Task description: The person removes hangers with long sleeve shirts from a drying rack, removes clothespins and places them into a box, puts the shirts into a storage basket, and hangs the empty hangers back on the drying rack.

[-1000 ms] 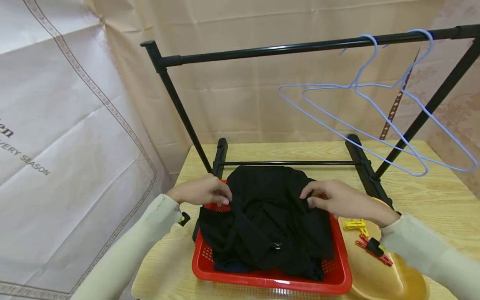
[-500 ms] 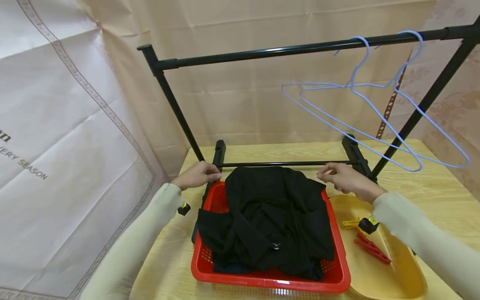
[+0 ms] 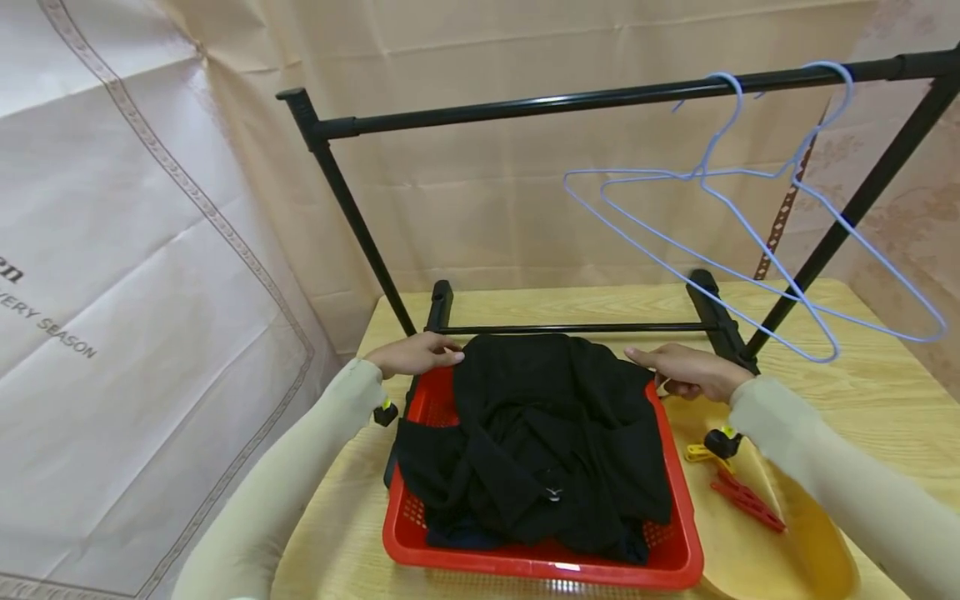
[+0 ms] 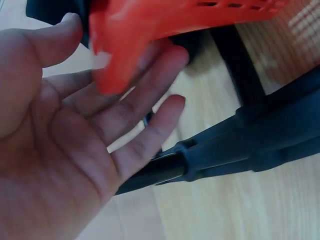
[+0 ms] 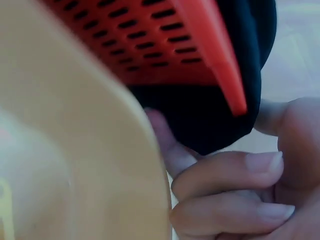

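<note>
A black garment (image 3: 525,417) with a small light logo lies bunched in a red plastic basket (image 3: 540,569) on the table. At the basket's back left corner is my left hand (image 3: 411,354). In the left wrist view, its fairly straight fingers (image 4: 150,85) reach beneath the basket corner (image 4: 120,65), with the thumb on the other side. My right hand (image 3: 693,371) is at the back right corner. The right wrist view shows its index finger under the black cloth (image 5: 195,120) and other fingers (image 5: 225,175) curled; whether thumb and finger pinch is unclear.
Behind the basket stands a black clothes rack (image 3: 525,106) with two blue hangers (image 3: 723,196) on its bar, towards the right. A yellow tray (image 3: 750,567) beside the basket holds a red clothes peg (image 3: 748,500) and a yellow clothes peg (image 3: 699,452). All rest on a wooden table (image 3: 862,408).
Both hands have left the garment's upper sides, moved outward and back, then come in to the basket's back corners. The garment and basket stay nearly in place.
</note>
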Motion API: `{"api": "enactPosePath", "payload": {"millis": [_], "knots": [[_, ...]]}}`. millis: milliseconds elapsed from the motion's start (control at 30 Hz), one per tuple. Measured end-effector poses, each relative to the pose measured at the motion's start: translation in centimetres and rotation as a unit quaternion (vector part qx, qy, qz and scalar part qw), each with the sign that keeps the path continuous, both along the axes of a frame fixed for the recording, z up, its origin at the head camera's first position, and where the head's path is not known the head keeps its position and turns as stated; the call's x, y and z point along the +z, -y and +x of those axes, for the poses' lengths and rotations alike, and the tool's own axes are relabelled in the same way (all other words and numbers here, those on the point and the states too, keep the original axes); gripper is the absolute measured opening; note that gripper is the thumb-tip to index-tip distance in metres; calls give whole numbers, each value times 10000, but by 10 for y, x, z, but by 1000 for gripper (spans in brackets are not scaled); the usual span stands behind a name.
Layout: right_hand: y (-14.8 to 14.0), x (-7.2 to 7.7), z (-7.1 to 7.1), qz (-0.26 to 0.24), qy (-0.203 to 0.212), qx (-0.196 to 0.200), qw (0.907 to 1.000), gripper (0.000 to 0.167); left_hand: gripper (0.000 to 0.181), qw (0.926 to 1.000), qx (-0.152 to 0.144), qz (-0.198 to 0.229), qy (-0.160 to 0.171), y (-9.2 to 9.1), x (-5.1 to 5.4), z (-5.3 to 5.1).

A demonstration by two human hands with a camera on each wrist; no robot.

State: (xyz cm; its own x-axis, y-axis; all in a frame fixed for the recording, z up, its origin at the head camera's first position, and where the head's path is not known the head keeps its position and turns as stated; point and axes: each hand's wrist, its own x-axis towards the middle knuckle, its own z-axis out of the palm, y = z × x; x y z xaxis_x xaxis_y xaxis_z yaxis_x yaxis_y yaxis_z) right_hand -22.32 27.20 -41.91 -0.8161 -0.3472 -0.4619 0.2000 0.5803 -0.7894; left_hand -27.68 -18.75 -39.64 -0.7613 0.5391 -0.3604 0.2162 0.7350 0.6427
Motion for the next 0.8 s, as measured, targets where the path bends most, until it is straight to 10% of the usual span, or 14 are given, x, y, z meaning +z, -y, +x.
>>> {"api": "enactPosePath", "payload": {"millis": [300,600,800], "knots": [[6,2,-5,-1067,-297,-594,9921,33,36,9939,407,868,-542,-10,-3,-1],[23,32,10,-1322,-1158,-741,9816,51,18,9639,932,1997,-1492,-8,23,15],[43,62,45,-803,-2291,232,9698,33,16,9605,130,2337,-1507,-15,46,51]]}}
